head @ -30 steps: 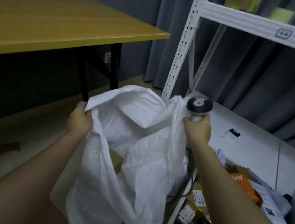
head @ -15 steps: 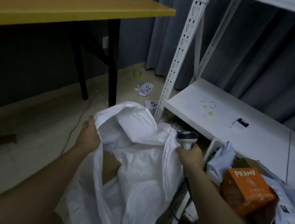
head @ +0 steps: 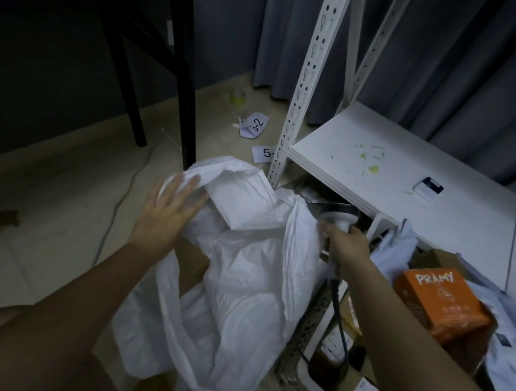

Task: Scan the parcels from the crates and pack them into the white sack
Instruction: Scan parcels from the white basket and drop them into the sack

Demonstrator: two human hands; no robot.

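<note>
White sack [head: 241,277]: crumpled on the floor between the table legs and the crate [head: 307,339], mouth slack. Left hand [head: 164,213]: fingers spread flat, touching the sack's rim, gripping nothing. Right hand [head: 346,244]: curled round the handle of a scanner [head: 339,216] (cable trailing down), beside the sack. Orange parcel [head: 440,306]: atop the crate's contents, marked PRAMY.
</note>
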